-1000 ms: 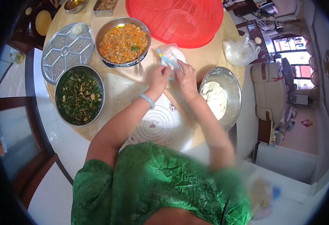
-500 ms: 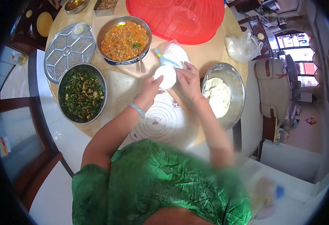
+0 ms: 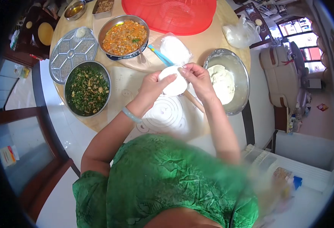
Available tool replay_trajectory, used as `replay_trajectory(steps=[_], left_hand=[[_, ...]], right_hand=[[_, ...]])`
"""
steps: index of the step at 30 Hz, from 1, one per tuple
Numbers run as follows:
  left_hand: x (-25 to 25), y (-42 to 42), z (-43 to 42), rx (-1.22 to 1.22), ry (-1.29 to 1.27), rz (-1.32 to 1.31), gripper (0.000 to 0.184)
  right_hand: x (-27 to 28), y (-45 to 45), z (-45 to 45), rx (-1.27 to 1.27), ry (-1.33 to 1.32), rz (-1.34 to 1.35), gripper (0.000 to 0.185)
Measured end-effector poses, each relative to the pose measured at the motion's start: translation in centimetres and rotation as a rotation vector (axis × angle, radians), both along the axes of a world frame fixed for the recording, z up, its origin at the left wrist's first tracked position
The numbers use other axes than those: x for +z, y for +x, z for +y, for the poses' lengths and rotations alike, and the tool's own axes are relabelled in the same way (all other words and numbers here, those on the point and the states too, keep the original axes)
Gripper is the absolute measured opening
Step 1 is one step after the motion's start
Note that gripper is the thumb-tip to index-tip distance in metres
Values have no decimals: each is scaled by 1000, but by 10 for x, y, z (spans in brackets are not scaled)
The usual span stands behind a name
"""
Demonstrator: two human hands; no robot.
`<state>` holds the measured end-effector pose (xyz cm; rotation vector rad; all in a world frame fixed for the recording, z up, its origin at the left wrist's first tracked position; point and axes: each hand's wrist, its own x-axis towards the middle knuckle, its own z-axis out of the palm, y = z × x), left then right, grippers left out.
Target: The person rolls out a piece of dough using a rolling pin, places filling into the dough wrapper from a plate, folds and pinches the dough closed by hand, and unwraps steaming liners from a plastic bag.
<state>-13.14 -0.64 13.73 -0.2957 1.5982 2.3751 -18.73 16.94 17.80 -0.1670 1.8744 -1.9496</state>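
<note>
1. Gripping the white disc [image 3: 173, 82] by its left side, your left hand [image 3: 151, 89] lays its thumb over the top
2. Your right hand [image 3: 198, 79] pinches the disc's upper right edge
3. The disc is above the mat [image 3: 161, 112], nearer you than the plastic bag [image 3: 176, 49], with the metal bowl [image 3: 240, 89] to its right

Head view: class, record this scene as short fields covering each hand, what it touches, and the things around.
Left hand: holds white disc
Right hand: pinches the disc's upper right edge
Beneath hands: printed mat, wooden rod
Left side: greens bowl, filled with chopped greens
Right side: dough bowl, holding pale dough
Farther back: red mesh cover
</note>
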Motion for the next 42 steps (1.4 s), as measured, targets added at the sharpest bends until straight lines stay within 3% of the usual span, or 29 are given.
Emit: replay_trajectory(steps=[3,8,16,21,26,29,32,38,42], left_hand=[[16,5,0,69,158,34,33],[57,20,-12,-44,76,15,33],[73,33,-13,-196,38,158,20],[79,33,-14,-184,7,267,17],[85,33,-16,-214,-24,312,19],[80,30,-11,-161,5,315,25],[83,28,-8,-135,21,300,28],[85,23,-13,-219,-21,305,24],[87,22,-14,-253,-46,318,23]], right_hand=[[8,11,2,-69,-32,36,15],[29,34,0,-280,-170,155,14],[34,56,3,-453,-88,407,17],[49,63,9,-284,-147,322,19],[54,60,3,-141,-145,378,38],[62,56,6,-165,266,872,41],[72,59,6,-44,339,935,39],[62,58,6,-99,315,784,39],[56,58,4,-243,283,859,35]])
